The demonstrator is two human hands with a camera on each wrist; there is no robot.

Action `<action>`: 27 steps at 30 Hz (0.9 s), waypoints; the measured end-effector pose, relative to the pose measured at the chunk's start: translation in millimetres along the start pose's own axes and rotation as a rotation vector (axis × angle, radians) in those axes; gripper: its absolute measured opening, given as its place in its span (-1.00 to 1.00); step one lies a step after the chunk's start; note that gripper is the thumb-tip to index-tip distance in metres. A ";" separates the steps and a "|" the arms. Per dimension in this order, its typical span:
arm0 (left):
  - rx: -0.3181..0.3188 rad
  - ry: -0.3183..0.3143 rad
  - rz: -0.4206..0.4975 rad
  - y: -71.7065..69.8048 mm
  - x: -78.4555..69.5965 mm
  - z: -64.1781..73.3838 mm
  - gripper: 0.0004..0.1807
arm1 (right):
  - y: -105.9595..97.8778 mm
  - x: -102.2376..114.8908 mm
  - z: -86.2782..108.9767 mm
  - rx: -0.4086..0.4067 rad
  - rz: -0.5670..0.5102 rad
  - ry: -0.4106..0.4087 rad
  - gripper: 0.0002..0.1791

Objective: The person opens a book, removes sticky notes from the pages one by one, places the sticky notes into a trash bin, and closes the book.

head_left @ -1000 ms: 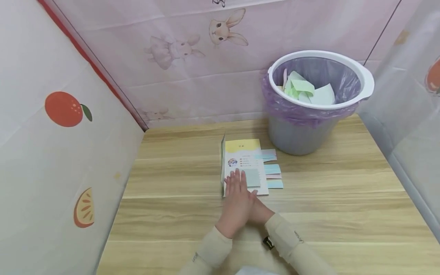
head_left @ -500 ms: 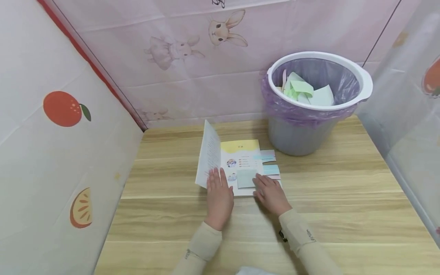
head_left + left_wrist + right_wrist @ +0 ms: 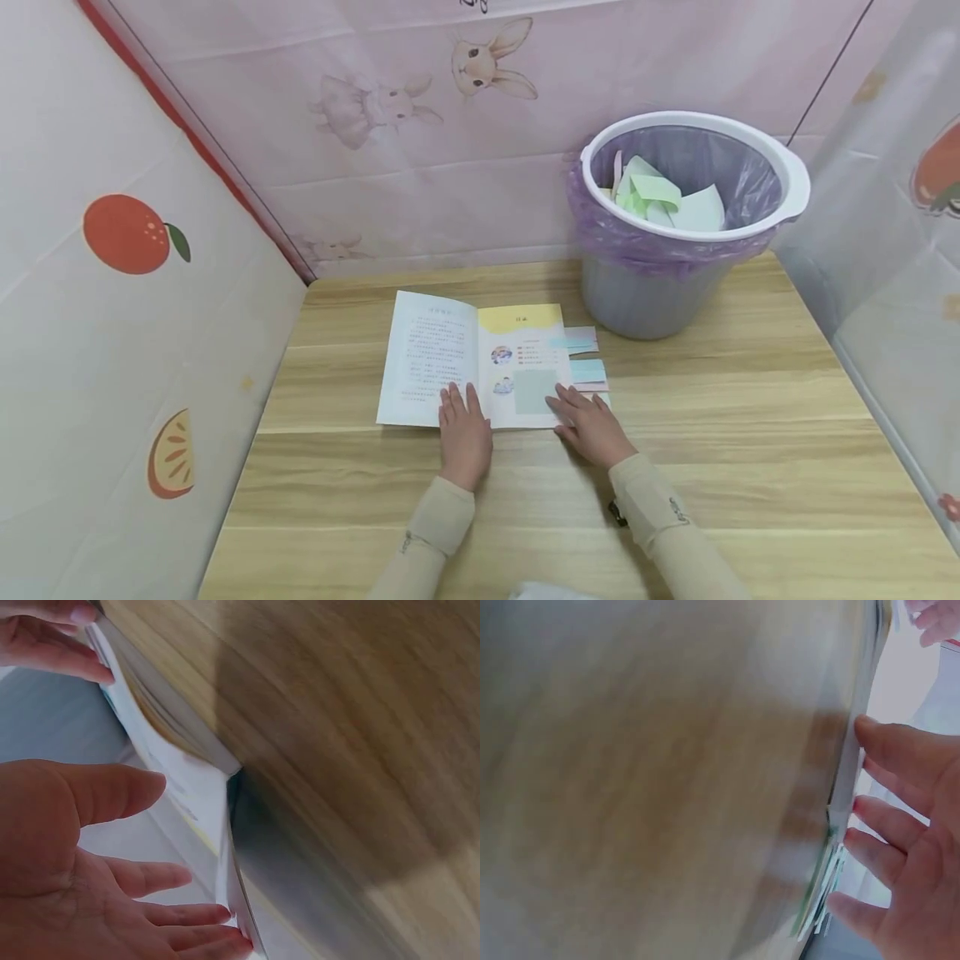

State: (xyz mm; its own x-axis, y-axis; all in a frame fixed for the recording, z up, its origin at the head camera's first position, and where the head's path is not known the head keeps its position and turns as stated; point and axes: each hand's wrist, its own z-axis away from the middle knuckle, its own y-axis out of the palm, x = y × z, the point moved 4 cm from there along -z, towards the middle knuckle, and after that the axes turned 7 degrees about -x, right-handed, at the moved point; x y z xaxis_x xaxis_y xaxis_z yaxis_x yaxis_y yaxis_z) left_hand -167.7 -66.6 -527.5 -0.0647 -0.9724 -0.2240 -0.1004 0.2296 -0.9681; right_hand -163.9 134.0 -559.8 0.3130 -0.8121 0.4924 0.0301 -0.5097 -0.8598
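A booklet (image 3: 429, 358) lies open on the wooden table, its left page full of print and its right page topped by a yellow band. A square grey-green sticky note (image 3: 534, 392) sits on the right page. Blue and pink paper strips (image 3: 588, 372) stick out past the right edge. My left hand (image 3: 465, 440) rests on the left page near the fold, fingers extended. At the lower right corner, my right hand (image 3: 596, 428) touches the page beside the note with loosely spread fingers. The left wrist view shows the left fingertips (image 3: 225, 913) touching the page.
A grey bin (image 3: 645, 296) with a white rim and purple liner stands behind the booklet to the right, holding scraps of green and white paper (image 3: 660, 196). Patterned curtains enclose the wooden table (image 3: 337, 500). Something pale (image 3: 551, 592) shows at the bottom edge.
The hands, earlier together over the right page, have parted. The left hand moved left as the cover leaf swung over and down flat; the right hand settled at the right edge.
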 end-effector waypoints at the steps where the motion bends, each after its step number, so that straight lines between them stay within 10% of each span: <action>1: 0.010 0.001 0.000 2.5 1.1 -1.0 -0.30 | -0.4 -0.1 0.3 0.004 0.000 0.006 -0.45; 27: 0.123 0.048 0.033 27.3 2.1 -5.0 -0.36 | -2.5 2.0 14.5 -0.030 -0.021 0.050 -0.50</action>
State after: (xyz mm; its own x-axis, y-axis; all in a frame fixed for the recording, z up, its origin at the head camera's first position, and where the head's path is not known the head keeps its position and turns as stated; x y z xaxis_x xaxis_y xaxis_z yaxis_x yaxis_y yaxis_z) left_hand -175.5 -62.3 -553.9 -0.1139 -0.9608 -0.2527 0.0253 0.2515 -0.9675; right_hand -149.5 137.8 -558.6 0.2648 -0.8141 0.5168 0.0076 -0.5342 -0.8453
